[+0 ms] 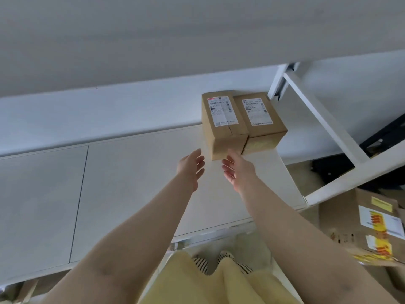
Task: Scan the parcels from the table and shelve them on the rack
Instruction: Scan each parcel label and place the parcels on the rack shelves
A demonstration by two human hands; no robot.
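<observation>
Two brown cardboard parcels with white labels, the taller (221,126) touching the squatter one (260,119), sit at the white rack shelf's (131,172) right end, while the left hand (190,166) and right hand (237,170), fingers straight and empty, hover just short of them, apparently so the labels stay readable.

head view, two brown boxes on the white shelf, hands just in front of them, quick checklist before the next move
1. Left brown cardboard box sits fully on the white shelf board: ok.
2. Right brown cardboard box sits beside it, sides touching: ok.
3. Shipping labels face up on both boxes: ok.
4. Left hand is empty, fingers straight, short of the boxes: ok.
5. Right hand is empty; whether its fingertips touch the left box's near corner: cannot tell.
6. Both parcels already scanned: cannot tell.
</observation>
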